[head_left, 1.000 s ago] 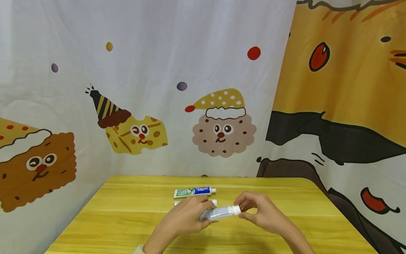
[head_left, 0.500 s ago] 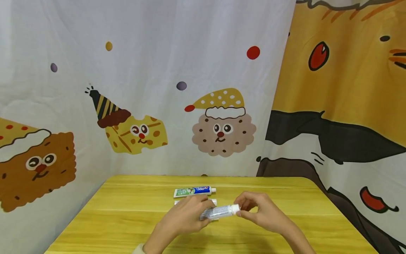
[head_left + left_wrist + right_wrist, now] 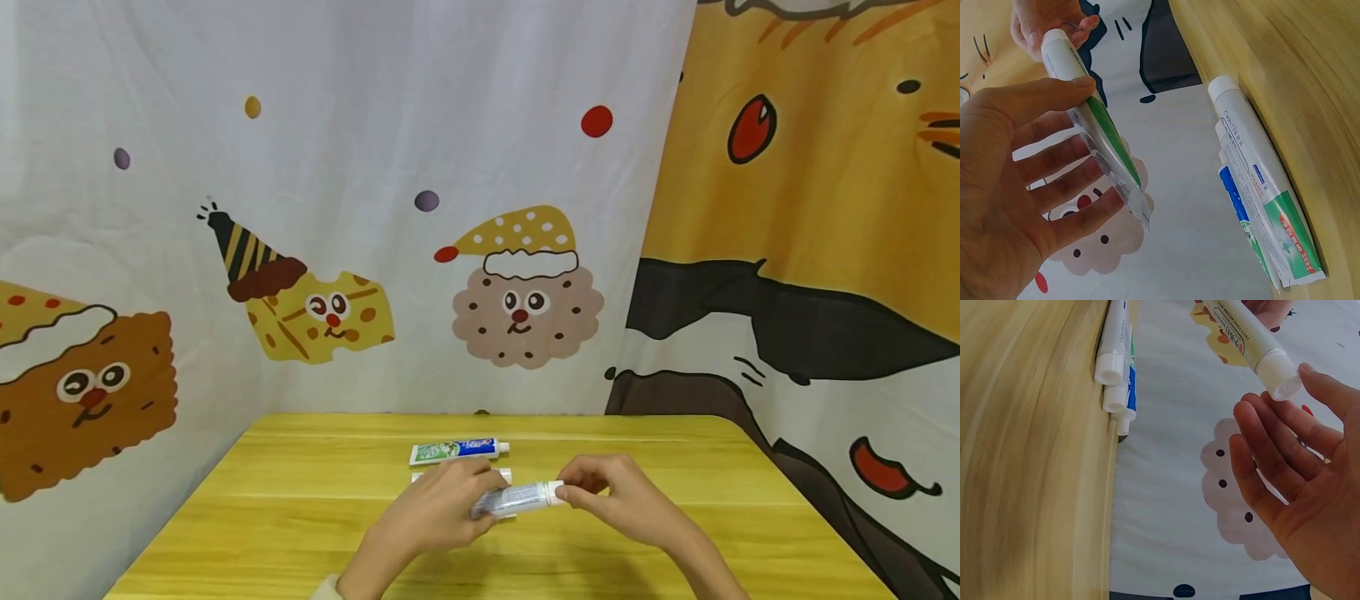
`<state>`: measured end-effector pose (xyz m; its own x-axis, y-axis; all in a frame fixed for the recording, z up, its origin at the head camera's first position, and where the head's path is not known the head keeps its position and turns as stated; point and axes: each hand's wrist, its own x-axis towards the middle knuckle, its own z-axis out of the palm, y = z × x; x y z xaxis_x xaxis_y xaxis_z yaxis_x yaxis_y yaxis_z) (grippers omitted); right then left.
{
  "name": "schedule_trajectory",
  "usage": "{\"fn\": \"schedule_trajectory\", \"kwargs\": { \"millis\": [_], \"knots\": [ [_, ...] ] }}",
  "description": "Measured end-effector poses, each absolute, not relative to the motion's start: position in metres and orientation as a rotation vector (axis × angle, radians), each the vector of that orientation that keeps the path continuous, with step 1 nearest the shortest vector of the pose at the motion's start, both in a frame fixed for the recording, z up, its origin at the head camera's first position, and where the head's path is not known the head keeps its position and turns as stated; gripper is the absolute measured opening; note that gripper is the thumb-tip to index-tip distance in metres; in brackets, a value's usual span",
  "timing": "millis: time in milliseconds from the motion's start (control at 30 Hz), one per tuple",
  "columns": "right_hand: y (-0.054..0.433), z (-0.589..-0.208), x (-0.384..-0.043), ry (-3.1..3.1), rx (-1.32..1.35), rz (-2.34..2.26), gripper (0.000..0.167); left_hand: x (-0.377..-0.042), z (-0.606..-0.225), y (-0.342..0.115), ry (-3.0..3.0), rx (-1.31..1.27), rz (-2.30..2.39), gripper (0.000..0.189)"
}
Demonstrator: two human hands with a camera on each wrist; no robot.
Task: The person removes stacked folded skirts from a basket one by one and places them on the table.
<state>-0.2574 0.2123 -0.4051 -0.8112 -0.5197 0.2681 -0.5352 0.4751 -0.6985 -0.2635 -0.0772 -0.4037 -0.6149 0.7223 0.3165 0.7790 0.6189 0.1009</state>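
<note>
My left hand [image 3: 442, 508] grips a white toothpaste tube [image 3: 517, 498] above the table, thumb on one side and fingers on the other. A green stripe and a flat silvery end show on the tube in the left wrist view. Its white cap [image 3: 1279, 376] points right, toward my right hand [image 3: 626, 504]. My right thumb and fingertips pinch that cap from either side; in the head view they partly cover it. Behind the left hand lies a green and blue toothpaste tube [image 3: 453, 451]. Nearer tubes, among them a white and green toothpaste tube [image 3: 1254, 162], are mostly hidden in the head view.
The lying tubes are side by side on a yellow wood-grain table [image 3: 300, 517], caps facing right. Beyond the table's back edge hangs a white curtain [image 3: 360, 125] printed with cartoon figures.
My right fingers have closed further over the cap, and the thumb now covers more of it. The left hand and its tube stay nearly in place. The head view shifts slightly.
</note>
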Motion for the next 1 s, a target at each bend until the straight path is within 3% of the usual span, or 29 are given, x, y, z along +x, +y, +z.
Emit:
{"fn": "schedule_trajectory", "kwargs": {
  "millis": [800, 1000],
  "knots": [
    [0.2127, -0.4085, -0.2621, -2.611, 1.065, 1.287, 0.039, -0.2639, -0.4043, -0.0771, -2.578, -1.235, -0.344, 0.026],
    [0.2141, -0.4066, -0.2585, -2.660, 0.942, 1.327, 0.022, -0.2638, -0.4048, -0.0771, -2.583, -1.229, -0.334, 0.027]
  ]
}}
